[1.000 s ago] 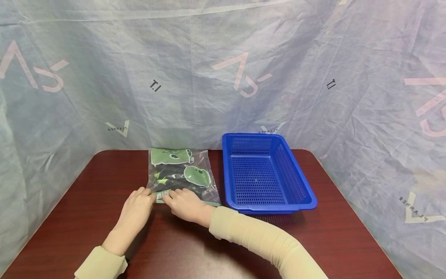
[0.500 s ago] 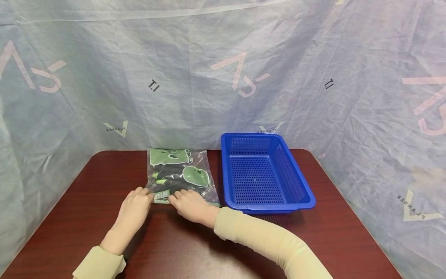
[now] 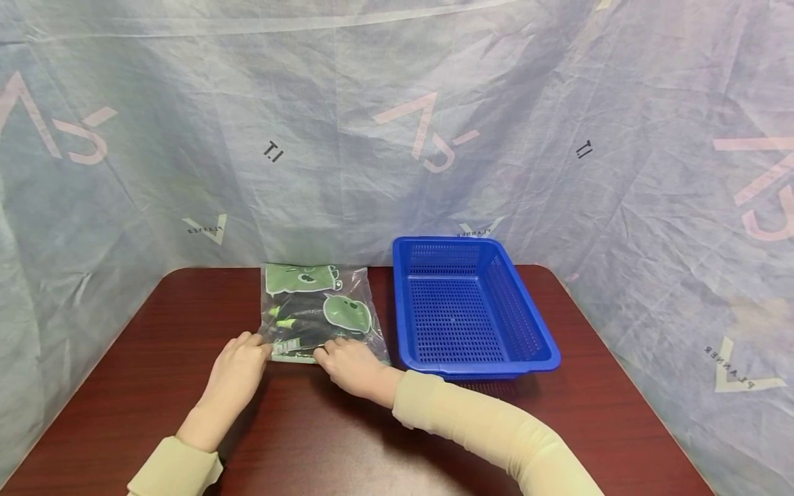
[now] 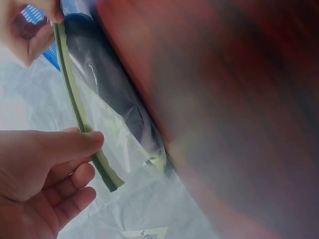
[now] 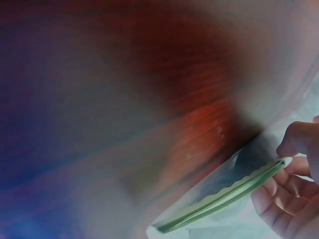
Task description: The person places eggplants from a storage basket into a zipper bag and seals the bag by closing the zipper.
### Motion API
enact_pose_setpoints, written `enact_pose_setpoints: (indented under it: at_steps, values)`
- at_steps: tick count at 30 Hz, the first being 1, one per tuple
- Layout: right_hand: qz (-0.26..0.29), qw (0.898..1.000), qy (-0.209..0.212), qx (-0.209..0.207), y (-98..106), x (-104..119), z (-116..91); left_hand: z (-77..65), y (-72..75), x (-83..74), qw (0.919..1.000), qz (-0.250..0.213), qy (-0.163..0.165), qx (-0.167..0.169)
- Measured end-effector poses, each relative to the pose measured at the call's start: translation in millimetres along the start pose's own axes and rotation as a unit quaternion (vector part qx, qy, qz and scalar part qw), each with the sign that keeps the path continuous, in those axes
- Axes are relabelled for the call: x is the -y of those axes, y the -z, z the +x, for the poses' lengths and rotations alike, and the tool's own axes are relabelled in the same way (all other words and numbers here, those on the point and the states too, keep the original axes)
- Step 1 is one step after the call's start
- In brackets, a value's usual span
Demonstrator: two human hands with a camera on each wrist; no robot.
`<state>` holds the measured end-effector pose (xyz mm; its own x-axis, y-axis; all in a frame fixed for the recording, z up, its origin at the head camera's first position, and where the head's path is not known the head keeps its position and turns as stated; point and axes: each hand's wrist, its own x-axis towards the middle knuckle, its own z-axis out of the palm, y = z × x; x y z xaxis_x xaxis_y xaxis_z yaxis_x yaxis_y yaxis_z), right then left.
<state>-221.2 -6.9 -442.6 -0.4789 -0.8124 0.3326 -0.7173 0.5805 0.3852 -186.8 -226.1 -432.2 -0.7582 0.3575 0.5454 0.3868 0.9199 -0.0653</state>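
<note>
A clear zip-top bag (image 3: 313, 296) printed with green cartoon figures lies at the back of the table, with something dark inside. My left hand (image 3: 238, 368) pinches the left end of its near edge. In the left wrist view, thumb and fingers of the left hand (image 4: 55, 169) grip the green zip strip (image 4: 75, 94) close to its end. Farther right on the same edge, my right hand (image 3: 355, 368) pinches the strip. The right wrist view shows the right hand (image 5: 296, 184) holding the green strip (image 5: 219, 201), which bows open slightly between its two sides.
To the right of the bag stands a blue perforated plastic basket (image 3: 455, 320) with nothing in it. The dark red wooden table (image 3: 310, 441) ends at a grey printed cloth (image 3: 347, 138) that hangs behind and along both sides.
My right hand has slid to the right along the bag's near edge, uncovering more of the printed strip. The left hand stays at the left corner, nearly still.
</note>
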Motion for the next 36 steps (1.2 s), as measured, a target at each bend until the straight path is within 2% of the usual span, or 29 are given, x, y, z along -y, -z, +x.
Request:
enact_pose_setpoints:
  at_steps: [12,24,31,36]
  values:
    - [-0.009,0.999,-0.014,0.03,2,-7,-16,-1.5,-0.3,3.8,0.9994,0.001,0.013,0.03]
    - [-0.025,0.998,-0.039,0.034,1,-12,-31,-2.8,-2.3,9.2,0.9991,-0.001,0.018,0.039]
    - [-0.056,0.997,-0.054,0.001,-3,-16,-40,-2.5,-1.7,10.7,0.9986,0.0,0.021,0.048]
    - [-0.056,0.996,-0.067,0.026,-3,-17,-45,-2.2,-1.5,12.4,0.9979,0.001,0.027,0.058]
